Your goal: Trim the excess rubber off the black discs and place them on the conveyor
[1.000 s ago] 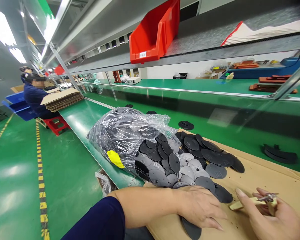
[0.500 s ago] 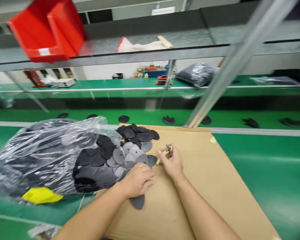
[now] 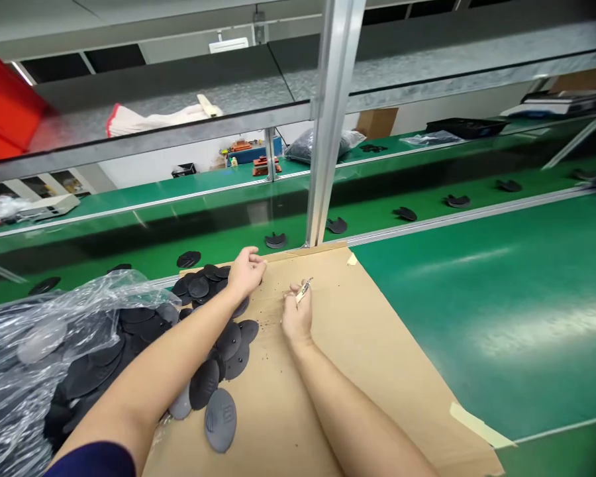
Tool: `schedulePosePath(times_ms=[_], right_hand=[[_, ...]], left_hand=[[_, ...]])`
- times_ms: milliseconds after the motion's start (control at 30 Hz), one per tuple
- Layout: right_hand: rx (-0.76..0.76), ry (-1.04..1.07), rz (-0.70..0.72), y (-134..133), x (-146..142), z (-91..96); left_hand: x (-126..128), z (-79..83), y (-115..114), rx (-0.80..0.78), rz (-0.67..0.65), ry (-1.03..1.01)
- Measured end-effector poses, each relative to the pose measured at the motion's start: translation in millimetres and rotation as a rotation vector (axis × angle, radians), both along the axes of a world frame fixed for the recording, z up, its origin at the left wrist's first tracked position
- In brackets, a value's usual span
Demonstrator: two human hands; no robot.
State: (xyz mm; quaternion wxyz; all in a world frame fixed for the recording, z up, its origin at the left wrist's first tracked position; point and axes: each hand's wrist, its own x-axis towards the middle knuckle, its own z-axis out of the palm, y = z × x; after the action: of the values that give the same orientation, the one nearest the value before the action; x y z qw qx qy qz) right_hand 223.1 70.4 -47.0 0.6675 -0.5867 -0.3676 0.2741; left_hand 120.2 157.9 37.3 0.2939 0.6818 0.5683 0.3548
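My left hand is over the right edge of the far pile of dark discs, palm down. Its fingers are loosely bent and slightly apart, and no disc shows in them. Close to its right, my right hand is closed around small cream-handled nippers, metal tip pointing up and away. Nearer me lie loose black oval discs, overlapping, some with small studs. One grey oval disc with raised markings lies at the near end. Dark crumbs dot the cardboard sheet under both hands.
A clear plastic bag of discs spills open at left. A metal post rises behind the cardboard. Beyond the rail, black pieces sit spaced along a green strip. Overhead, a shelf holds a glove and red bin.
The view has swung right. My left hand has moved from the near discs to the far pile. My right hand still grips the nippers, now with their tip pointing away.
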Motion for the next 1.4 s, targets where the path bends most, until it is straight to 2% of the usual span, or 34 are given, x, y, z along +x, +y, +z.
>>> schedulePosePath(times_ms=[100,167,267,400,533,633,767,900,967,1033,1100,1167,1267,1400], right_hand=[[-0.042,0.006,-0.060,-1.6,-1.1,5.4],[-0.040,0.012,-0.043,-2.2,-1.9,8.0],[-0.043,0.025,-0.028,-1.9,-3.7,9.8],[-0.027,0.002,-0.028,-0.7,-8.7,10.2],[-0.064,0.000,-0.058,1.5,-13.3,7.0],[-0.083,0.018,-0.070,3.2,-12.4,4.5],[-0.072,-0.005,-0.033,2.2,-5.3,7.6],[-0.046,0.005,0.014,-2.3,0.0,14.1],[-0.018,-0.022,0.039,-5.1,-0.6,16.0],[0.018,-0.085,0.083,-8.4,-3.1,16.8],[0.066,-0.174,0.141,-12.6,-6.7,17.1],[0.130,-0.275,0.215,-17.4,-10.5,17.9],[0.218,-0.416,0.349,-25.0,-15.1,20.5],[0.285,-0.589,0.449,-33.1,-18.1,26.2]], left_hand=[[26.6,-3.7,54.0,-0.076,0.188,0.247],[41.6,-5.9,80.7,-0.104,0.247,0.296],[59.8,-10.2,108.5,-0.141,0.339,0.305],[75.8,-19.3,127.1,-0.181,0.403,0.263],[80.3,-25.9,125.1,-0.177,0.346,0.129],[73.0,-20.4,111.1,-0.137,0.284,-0.032],[42.2,2.8,74.6,-0.079,0.244,-0.268],[-12.6,26.0,10.7,-0.123,0.225,-0.557],[-41.5,29.9,-27.8,-0.255,0.170,-0.908],[-65.4,27.0,-63.8,-0.347,0.174,-1.110],[-82.3,19.0,-92.0,-0.411,0.209,-1.195],[-92.9,8.2,-110.1,-0.475,0.198,-1.234],[-102.2,-8.5,-121.3,-0.537,0.114,-1.274],[-108.9,-25.2,-123.2,-0.441,0.085,-1.361]])
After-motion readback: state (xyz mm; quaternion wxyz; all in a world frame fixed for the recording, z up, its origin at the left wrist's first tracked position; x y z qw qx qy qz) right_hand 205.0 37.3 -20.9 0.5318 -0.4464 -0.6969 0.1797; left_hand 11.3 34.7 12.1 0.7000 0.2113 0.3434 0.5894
